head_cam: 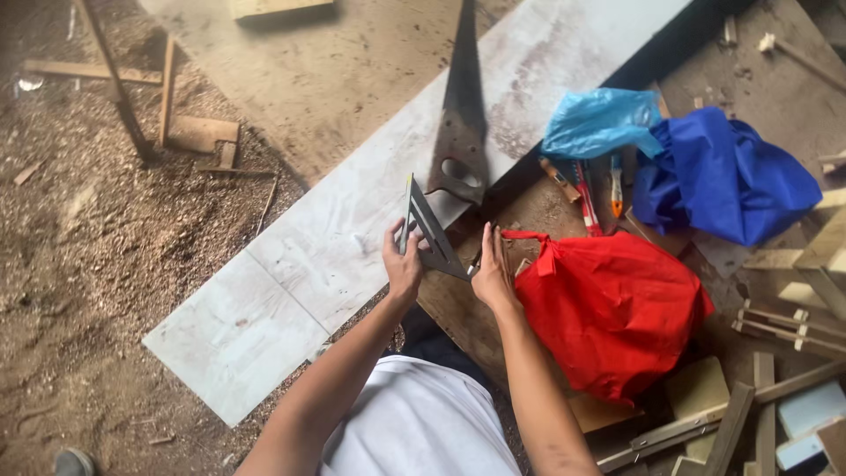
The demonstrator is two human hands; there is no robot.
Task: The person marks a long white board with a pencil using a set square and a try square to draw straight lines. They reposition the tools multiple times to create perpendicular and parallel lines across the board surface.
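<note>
My left hand grips a grey triangular metal square, pressing it against the near edge of a long pale board. The square's tip points away from me. My right hand is at the square's lower right corner, fingers closed; it seems to pinch something small, perhaps a pencil, but I cannot make it out. A handsaw lies on the board just beyond the square, handle toward me.
A red bag lies right of my right hand on a wooden bench. Blue bags and several hand tools sit beyond it. Wood offcuts pile up at the right. Sawdust covers the floor at left.
</note>
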